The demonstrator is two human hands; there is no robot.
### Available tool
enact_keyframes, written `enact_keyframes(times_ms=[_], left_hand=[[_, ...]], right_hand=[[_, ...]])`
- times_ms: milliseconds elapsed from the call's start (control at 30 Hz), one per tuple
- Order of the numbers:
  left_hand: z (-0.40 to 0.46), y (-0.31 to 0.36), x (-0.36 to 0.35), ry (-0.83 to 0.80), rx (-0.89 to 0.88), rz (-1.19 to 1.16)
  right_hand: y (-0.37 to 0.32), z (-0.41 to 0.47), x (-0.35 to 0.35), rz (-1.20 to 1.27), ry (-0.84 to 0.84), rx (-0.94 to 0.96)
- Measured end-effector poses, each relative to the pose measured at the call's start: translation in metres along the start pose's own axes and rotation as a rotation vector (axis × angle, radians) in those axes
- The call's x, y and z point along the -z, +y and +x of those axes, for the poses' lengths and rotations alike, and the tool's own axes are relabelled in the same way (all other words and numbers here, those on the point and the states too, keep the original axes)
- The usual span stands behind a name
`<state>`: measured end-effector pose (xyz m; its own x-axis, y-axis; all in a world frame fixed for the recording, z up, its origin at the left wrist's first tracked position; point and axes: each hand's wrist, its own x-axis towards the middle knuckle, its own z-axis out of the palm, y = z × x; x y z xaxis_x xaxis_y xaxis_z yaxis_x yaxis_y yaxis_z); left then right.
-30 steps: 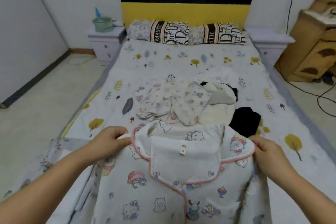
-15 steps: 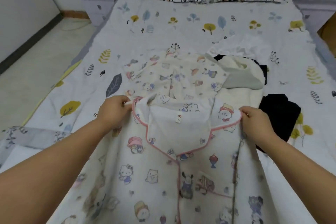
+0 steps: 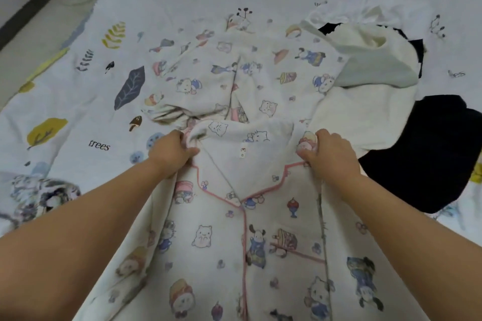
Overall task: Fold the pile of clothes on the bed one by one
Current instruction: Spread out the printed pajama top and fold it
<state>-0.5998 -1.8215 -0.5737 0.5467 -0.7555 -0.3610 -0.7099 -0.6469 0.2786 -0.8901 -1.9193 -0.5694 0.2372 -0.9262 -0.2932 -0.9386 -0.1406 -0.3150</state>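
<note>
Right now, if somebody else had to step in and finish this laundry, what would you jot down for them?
Left hand: grips the left shoulder of the cartoon-print pajama top, by the collar.
Right hand: grips the right shoulder of the same top.
The top lies front up, spread toward the person, pink-piped collar at the far end.
Just beyond it lies the pile: a matching cartoon-print garment, a cream garment, a black garment on the right, white cloth at the back.
Done: one top laid out; no folded item in view.
Left: fold this top, then each piece in the pile.
</note>
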Motion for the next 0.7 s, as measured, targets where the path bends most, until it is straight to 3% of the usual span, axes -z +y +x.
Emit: enact_keyframes(times_ms=[67, 133, 200, 333, 400, 467, 533, 600, 700], left_hand=[[0.005, 0.002, 0.002, 0.163, -0.063, -0.047], [0.008, 0.008, 0.008, 0.439, -0.138, -0.136], [0.012, 0.014, 0.009, 0.57, -0.171, -0.159], [0.011, 0.024, -0.015, 0.317, -0.006, 0.147], [-0.005, 0.032, -0.021, 0.353, -0.006, 0.139], [-0.034, 0.04, -0.03, 0.457, -0.147, 0.065], [-0.075, 0.047, -0.052, 0.461, -0.339, 0.047], [-0.12, 0.048, -0.081, 0.311, -0.473, 0.141], [-0.149, 0.029, -0.111, 0.043, -0.534, 0.345]], right_hand=[[0.002, 0.01, 0.001, -0.053, 0.089, 0.095], [0.003, 0.023, 0.011, 0.006, 0.353, 0.19], [0.004, 0.034, 0.016, 0.023, 0.484, 0.193], [0.006, 0.041, 0.003, -0.219, 0.212, 0.107], [0.003, 0.027, 0.005, -0.156, 0.261, 0.096], [0.003, -0.003, 0.006, -0.041, 0.425, 0.117], [0.001, -0.049, -0.009, 0.031, 0.532, 0.192], [0.001, -0.096, -0.039, -0.072, 0.413, 0.296], [0.02, -0.131, -0.075, -0.264, 0.042, 0.355]])
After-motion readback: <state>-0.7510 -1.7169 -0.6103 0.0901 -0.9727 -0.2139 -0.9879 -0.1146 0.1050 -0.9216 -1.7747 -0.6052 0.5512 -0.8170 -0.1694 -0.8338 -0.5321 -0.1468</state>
